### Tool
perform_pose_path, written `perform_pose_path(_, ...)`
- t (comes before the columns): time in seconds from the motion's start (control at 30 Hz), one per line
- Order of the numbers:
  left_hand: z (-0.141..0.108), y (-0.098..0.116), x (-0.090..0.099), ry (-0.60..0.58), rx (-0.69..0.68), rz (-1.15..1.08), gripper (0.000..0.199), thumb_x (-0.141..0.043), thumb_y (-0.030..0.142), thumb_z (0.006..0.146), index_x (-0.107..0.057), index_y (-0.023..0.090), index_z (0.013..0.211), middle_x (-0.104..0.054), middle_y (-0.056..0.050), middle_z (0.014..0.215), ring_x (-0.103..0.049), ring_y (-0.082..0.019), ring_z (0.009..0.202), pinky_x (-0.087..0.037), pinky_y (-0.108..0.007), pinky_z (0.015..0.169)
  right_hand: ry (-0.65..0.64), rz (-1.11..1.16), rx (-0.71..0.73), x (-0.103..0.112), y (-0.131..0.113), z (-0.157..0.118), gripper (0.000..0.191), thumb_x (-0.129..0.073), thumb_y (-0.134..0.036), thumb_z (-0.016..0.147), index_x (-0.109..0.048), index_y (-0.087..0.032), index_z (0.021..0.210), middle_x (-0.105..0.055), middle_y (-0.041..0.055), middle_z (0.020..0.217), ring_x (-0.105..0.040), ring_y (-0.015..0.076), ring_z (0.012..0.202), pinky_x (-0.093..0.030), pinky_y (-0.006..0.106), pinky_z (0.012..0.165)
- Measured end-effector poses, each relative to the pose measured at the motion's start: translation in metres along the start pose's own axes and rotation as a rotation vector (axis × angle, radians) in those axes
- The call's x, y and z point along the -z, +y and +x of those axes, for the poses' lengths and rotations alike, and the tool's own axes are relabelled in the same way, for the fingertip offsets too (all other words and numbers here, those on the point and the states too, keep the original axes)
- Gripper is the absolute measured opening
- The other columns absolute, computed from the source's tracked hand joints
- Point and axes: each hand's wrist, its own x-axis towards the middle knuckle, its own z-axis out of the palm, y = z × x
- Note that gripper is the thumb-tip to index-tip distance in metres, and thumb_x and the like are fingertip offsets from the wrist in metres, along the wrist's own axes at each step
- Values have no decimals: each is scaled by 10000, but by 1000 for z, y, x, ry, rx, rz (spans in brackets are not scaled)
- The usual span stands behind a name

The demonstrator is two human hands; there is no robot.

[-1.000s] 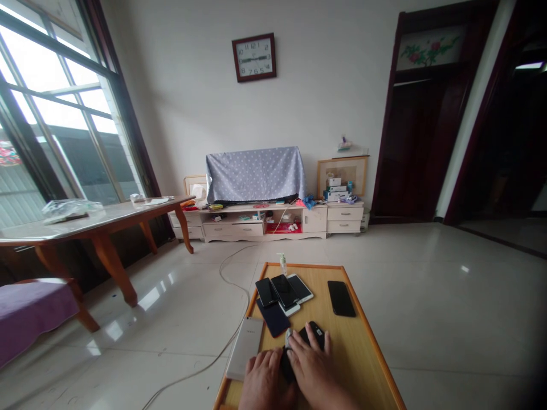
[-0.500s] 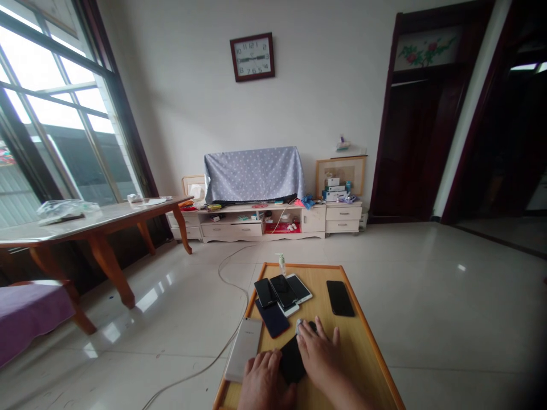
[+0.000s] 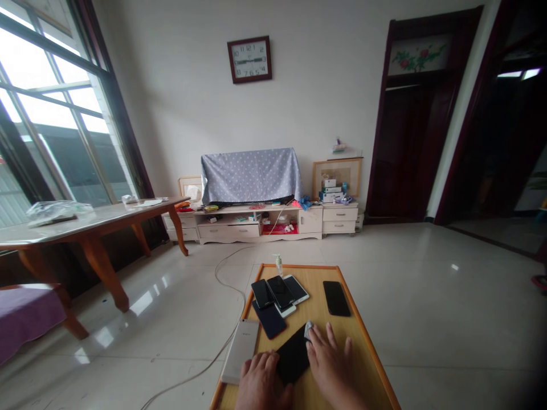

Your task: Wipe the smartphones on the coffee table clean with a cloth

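eight phones lie flat on the wooden desk (image 3: 314, 269). one black phone (image 3: 293, 354) sits between the two hands. the left hand (image 3: 260, 381) is open and flat, its fingertips at that phone's left edge. the right hand (image 3: 329, 357) is open with fingers spread, a small pale cloth (image 3: 308, 330) at the phone's upper right corner by its fingers; i cannot tell whether the cloth is pinched.

four phones overlap in a cluster toward the far end: two black phones (image 3: 280, 292) on two white phones (image 3: 296, 288). a dark blue phone (image 3: 269, 319) touches that cluster. a silver phone (image 3: 240, 351) lies along the left rim, just beside the left hand. a lone black phone (image 3: 337, 298) lies well apart on the right, with bare wood around it up to the right rim.
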Motion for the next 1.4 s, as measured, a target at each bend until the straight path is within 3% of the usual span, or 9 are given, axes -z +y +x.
perform_pose_path(0.1, 0, 1, 2, -6, -4, 3, 635, -619, 406, 720, -604, 234, 1331, -606, -82, 1421, -483, -301, 1350, -303, -424, 1136, 8, -14, -23, 3, 3, 1, 564, -188, -473, 1029, -431, -324, 1517, -407, -4, 1575, -168, 345, 1526, -18, 757, 1149)
perform_pose_path(0.3, -2, 2, 4, 14, -15, -23, 528, -595, 420, 743, -640, 265, 1246, -665, -56, 1332, -549, -266, 1270, -358, -390, 1076, -123, 111, 214, -6, -20, -27, 495, -288, -487, 1021, -460, -425, 1480, -417, -46, 1560, -203, 332, 1518, 17, 721, 1174)
perform_pose_path(0.57, 3, -1, 0, -48, -1, 37, 669, -616, 413, 707, -596, 214, 1345, -595, -80, 1434, -480, -289, 1360, -326, -413, 1124, 8, 12, -28, 10, 17, -14, 569, -195, -497, 1027, -450, -326, 1506, -390, -21, 1577, -169, 350, 1523, -23, 750, 1158)
perform_pose_path(0.67, 2, 1, 2, -38, 1, 39, 657, -607, 417, 715, -600, 217, 1340, -598, -79, 1431, -480, -286, 1361, -317, -413, 1133, -28, 25, 14, 9, 7, -22, 561, -202, -481, 1027, -450, -325, 1506, -390, -21, 1573, -182, 335, 1521, -27, 733, 1173)
perform_pose_path(0.83, 1, 5, 7, -72, 5, 56, 655, -584, 426, 726, -596, 216, 1346, -598, -79, 1433, -486, -282, 1355, -326, -413, 1126, -145, 102, 124, -1, -16, -38, 478, -325, -465, 1010, -497, -426, 1455, -429, -39, 1541, -253, 348, 1496, -46, 739, 1171)
perform_pose_path(1.07, 5, 6, 5, -101, 24, 87, 701, -575, 454, 720, -576, 215, 1379, -566, -78, 1468, -465, -277, 1382, -321, -401, 1133, 70, 37, 0, 4, 31, -26, 518, -251, -483, 1031, -492, -357, 1472, -482, 6, 1518, -258, 372, 1490, -93, 792, 1128)
perform_pose_path(1.17, 4, 7, 6, -105, 33, 90, 697, -576, 456, 720, -578, 228, 1379, -565, -67, 1469, -458, -274, 1390, -320, -396, 1136, 79, 42, 39, -12, 31, -28, 507, -279, -481, 1024, -499, -369, 1467, -486, 5, 1510, -284, 375, 1479, -108, 792, 1129)
perform_pose_path(1.3, 4, 7, 6, -118, 34, 100, 693, -565, 462, 731, -578, 217, 1379, -566, -70, 1467, -461, -272, 1389, -327, -400, 1136, 1, 88, 124, -51, 6, -36, 441, -452, -472, 963, -577, -432, 1384, -495, -23, 1488, -350, 408, 1440, -100, 812, 1118)
perform_pose_path(1.4, 3, 8, 6, -108, 36, 110, 690, -561, 453, 732, -578, 213, 1379, -561, -69, 1473, -463, -262, 1387, -325, -395, 1138, -28, 117, 149, -56, 1, -39, 422, -471, -462, 960, -588, -450, 1365, -506, -34, 1477, -363, 410, 1432, -93, 823, 1108)
